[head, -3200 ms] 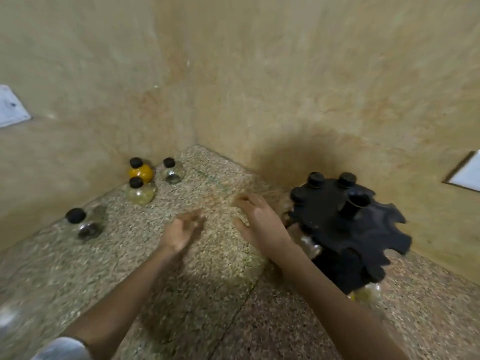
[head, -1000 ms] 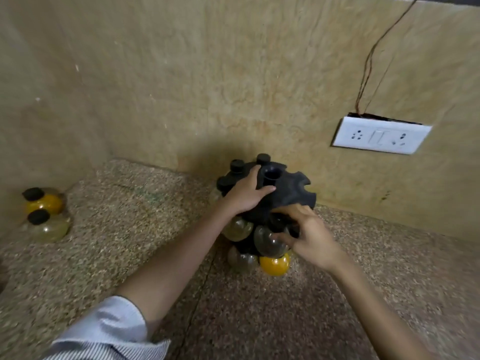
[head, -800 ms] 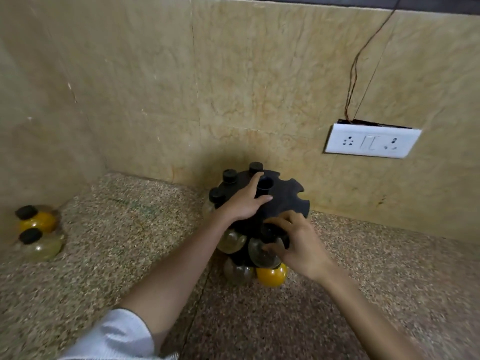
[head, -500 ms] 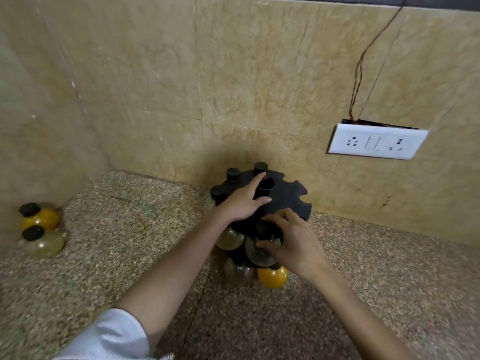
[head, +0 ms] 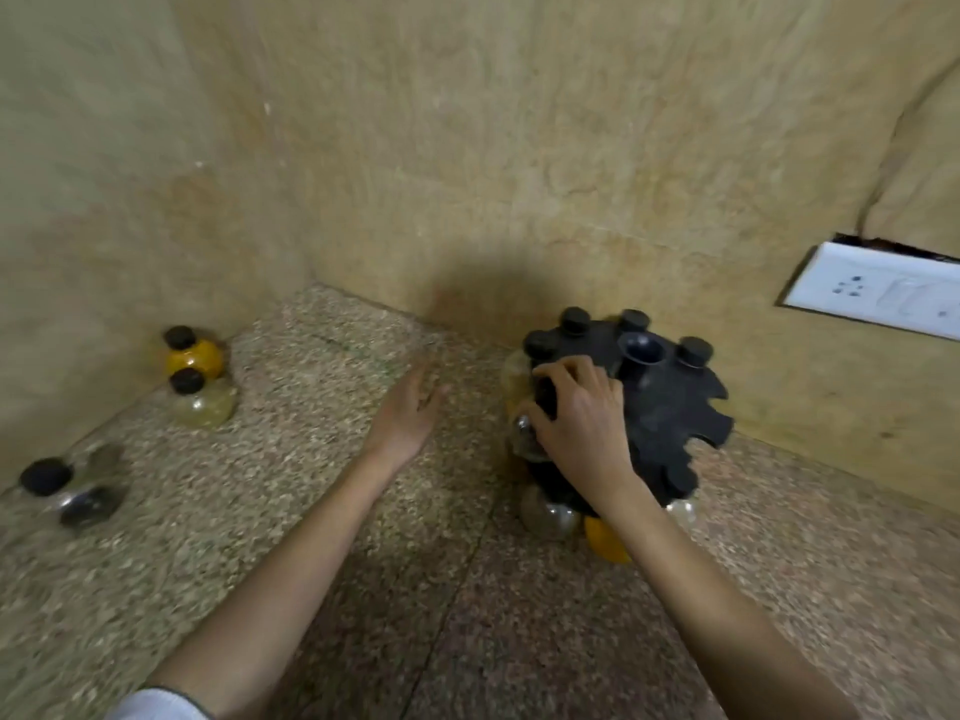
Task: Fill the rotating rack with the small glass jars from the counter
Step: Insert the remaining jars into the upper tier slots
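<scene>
Left hand (head: 410,414) open, fingers straight, is the nearer one to the loose jars: clear jar (head: 202,405) and orange jar (head: 195,357) stand upright on the counter (head: 311,475) well to its left, while right hand (head: 579,415) grips a racked jar (head: 521,438) on the rotating rack (head: 670,407).

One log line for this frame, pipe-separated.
left hand: open, above counter | right hand: grips jar at rack rim | on counter: orange jar, clear jar, dark jar
</scene>
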